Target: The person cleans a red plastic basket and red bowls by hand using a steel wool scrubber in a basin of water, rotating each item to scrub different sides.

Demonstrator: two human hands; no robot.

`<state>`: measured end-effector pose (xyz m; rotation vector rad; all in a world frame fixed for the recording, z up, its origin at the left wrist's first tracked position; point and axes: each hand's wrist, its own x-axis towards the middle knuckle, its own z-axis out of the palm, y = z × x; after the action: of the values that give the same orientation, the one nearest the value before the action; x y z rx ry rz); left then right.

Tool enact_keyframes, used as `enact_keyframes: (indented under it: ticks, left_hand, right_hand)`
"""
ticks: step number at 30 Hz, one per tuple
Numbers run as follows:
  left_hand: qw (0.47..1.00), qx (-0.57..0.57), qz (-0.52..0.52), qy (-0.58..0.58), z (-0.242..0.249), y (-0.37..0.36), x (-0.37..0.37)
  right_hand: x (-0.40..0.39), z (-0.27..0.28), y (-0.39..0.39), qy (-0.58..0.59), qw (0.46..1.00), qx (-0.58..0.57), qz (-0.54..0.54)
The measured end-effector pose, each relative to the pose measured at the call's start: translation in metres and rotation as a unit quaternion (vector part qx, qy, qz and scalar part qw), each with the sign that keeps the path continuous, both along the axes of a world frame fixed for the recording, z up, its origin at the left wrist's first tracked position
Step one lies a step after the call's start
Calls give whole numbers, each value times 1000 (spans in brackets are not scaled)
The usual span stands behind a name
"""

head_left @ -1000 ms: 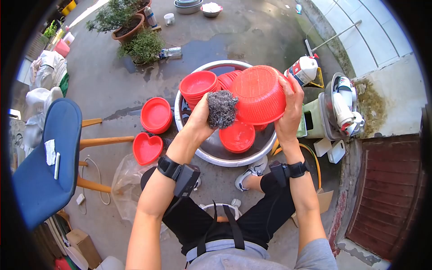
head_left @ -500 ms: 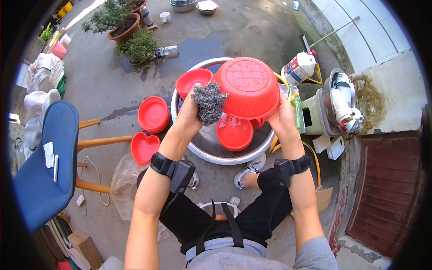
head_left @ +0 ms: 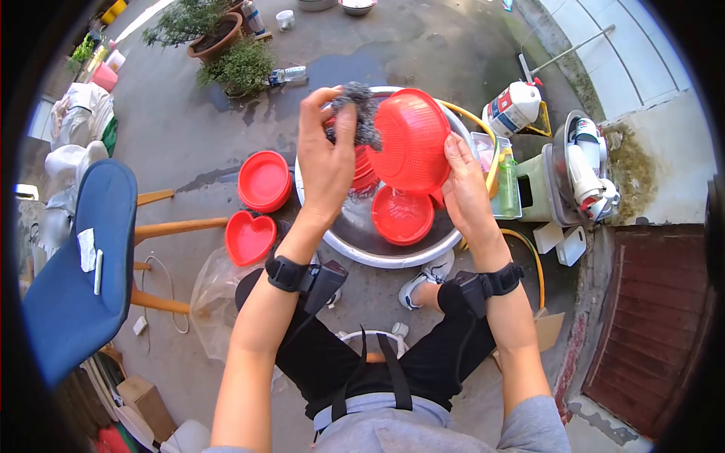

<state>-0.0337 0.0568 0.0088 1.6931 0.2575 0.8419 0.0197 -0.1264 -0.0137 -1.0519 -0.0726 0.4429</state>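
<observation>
I've got the left hand (head_left: pixel 326 155) up at the far side of my view, thumb and fingers curled around a tangled grey wad of metal scouring wool (head_left: pixel 361 109), and the right hand (head_left: pixel 470 192) gripping a large red plastic basin (head_left: pixel 411 140) by its rim; how far those fingers reach inside, I can't tell. The basin hangs between my two hands, right hand on it, so that's the nearer one, and the wool sits right at its left side; contact I can't confirm from here. It's tipped on its side: the ridged outer wall and base face left and up towards me, the rim edge running roughly away from my body along the right. Just beneath, a small round red plastic bowl (head_left: pixel 402 215) sits in the wide silver metal tub (head_left: pixel 393 262), with a stack of red bowls (head_left: pixel 364 174) partly hidden behind the left hand. Further out, on the ground to the left, are round red bowls (head_left: pixel 264 181) and a heart-shaped red plastic bowl (head_left: pixel 250 238).
</observation>
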Motion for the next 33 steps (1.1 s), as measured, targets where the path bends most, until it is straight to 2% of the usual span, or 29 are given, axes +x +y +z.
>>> enact_keyframes:
  ticks: [1, 2, 4, 8, 13, 15, 17, 19, 20, 22, 24, 26, 29, 33]
  left_hand:
    - [994, 99, 4, -41, -2, -5, 2]
    - [994, 100, 5, -40, -4, -9, 3]
    - [939, 339, -52, -32, -4, -20, 0]
    - [904, 423, -65, 4, -9, -36, -7]
    - [897, 441, -41, 12, -11, -17, -1]
    - [912, 405, 29, 65, -12, -5, 2]
    - [918, 388, 50, 71, -16, 9, 4]
    - [945, 293, 49, 136, -20, 18, 3]
    - [949, 282, 49, 135, -22, 19, 3]
    - [948, 291, 35, 121, -15, 11, 0]
    - [948, 299, 19, 106, -11, -2, -4]
    - [939, 331, -43, 79, -10, -15, -7]
    - [922, 363, -92, 96, -10, -21, -11]
    - [910, 382, -72, 146, -18, -9, -14]
  right_hand:
    - [-1, -4, 3, -7, 1000, -14, 11]
    - [-2, -6, 6, -2, 999, 11, 36]
    - [-5, -8, 10, -17, 999, 13, 32]
    - [-2, -8, 7, -7, 1000, -4, -10]
    - [-6, -8, 8, -1, 999, -34, -8]
    - [-9, -7, 7, -18, 998, -60, 6]
    - [-11, -8, 5, -13, 998, -65, 4]
    - [-10, -8, 4, -9, 998, -69, 1]
    - [-8, -9, 4, 1, 999, -53, -5]
    - [-6, -9, 4, 12, 999, -36, -13]
    - [-5, -7, 6, 56, 997, 52, -6]
    - [-4, 0, 6, 56, 997, 58, -8]
    - [5, -9, 0, 54, 996, 72, -22]
    - [12, -8, -6, 19, 998, 59, -32]
